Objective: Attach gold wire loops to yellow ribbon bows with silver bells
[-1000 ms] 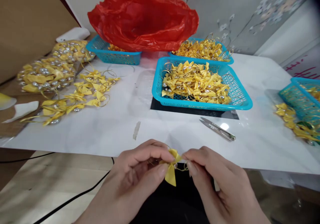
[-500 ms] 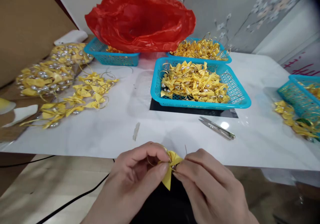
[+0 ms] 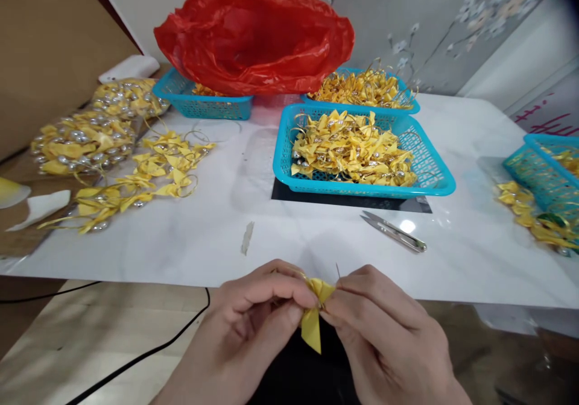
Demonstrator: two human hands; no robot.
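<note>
Both hands pinch one yellow ribbon bow [image 3: 315,308] just off the table's [image 3: 316,236] near edge: left hand [image 3: 253,326] clamping its knot, right hand [image 3: 384,339] nipping a needle [image 3: 337,270]. Its upturned point could prick a fingertip, or the bow could slip loose.

Home craft table (floral wallpaper [image 3: 452,25]), bow-filled baskets [image 3: 434,176].

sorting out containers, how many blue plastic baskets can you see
4: one blue plastic basket at centre, one behind it, one partly under the red plastic bag, one cut off at right. Others may be hidden.
</note>
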